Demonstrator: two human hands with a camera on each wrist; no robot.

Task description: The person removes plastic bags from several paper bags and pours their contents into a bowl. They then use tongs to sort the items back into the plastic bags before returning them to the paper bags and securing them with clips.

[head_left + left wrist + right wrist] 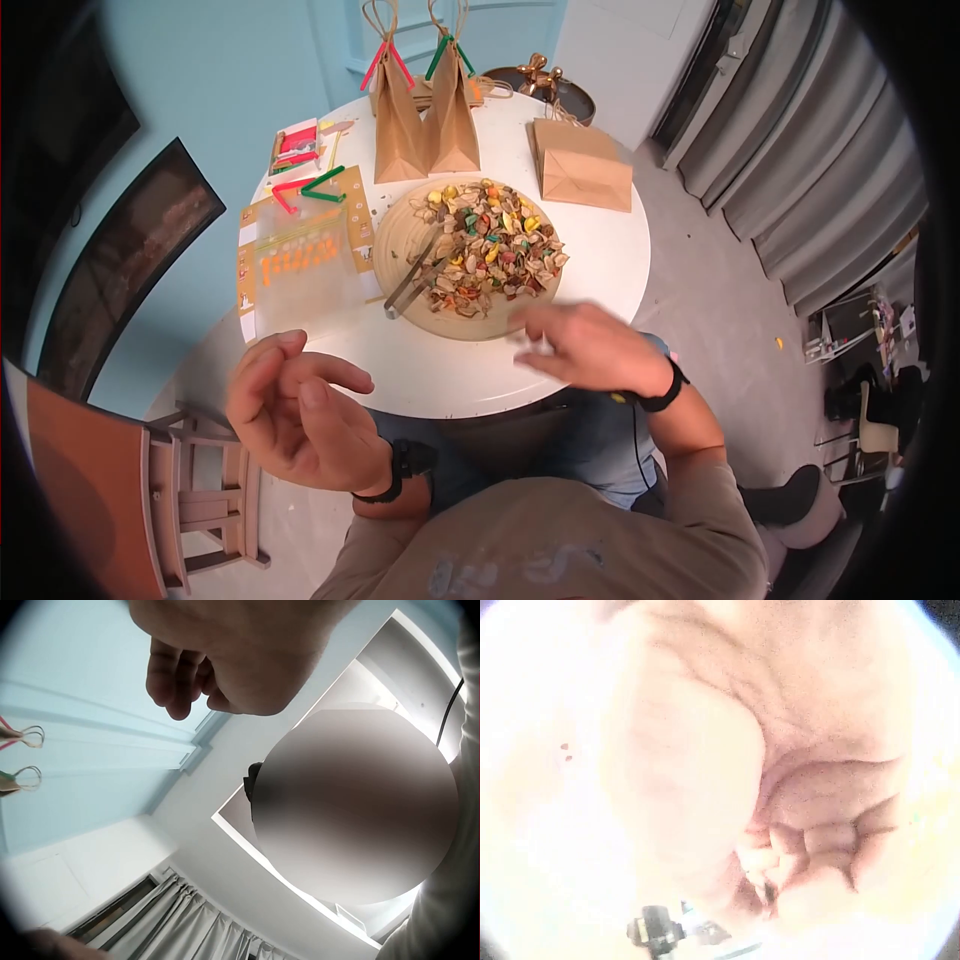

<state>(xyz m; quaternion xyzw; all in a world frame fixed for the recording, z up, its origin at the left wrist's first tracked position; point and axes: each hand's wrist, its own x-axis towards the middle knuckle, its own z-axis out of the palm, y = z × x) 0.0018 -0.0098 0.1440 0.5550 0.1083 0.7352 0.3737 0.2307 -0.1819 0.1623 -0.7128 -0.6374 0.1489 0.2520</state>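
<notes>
My left hand (pixel 305 405) is raised in front of the table's left front edge, palm up with fingers loosely bent and nothing held. The left wrist view shows the same hand (pixel 232 652) against the wall and ceiling. Blurred in the head view, my right hand (pixel 585 345) hovers by the front right rim of a round tray (pixel 420 318). Its fingers (pixel 829 840) look bent in the washed-out right wrist view; I cannot tell if they pinch anything. Dried petals and pods (pixel 495 245) in mixed colours heap on the tray. Metal tongs (pixel 410 285) lie across its left side.
Two brown paper bags (pixel 400 130) with pink and green trims stand at the back of the white table (pixel 440 385). More paper bags (pixel 585 170) lie at the right. A zip bag with orange pieces (pixel 300 265) and bent pink and green strips (pixel 322 188) lie left.
</notes>
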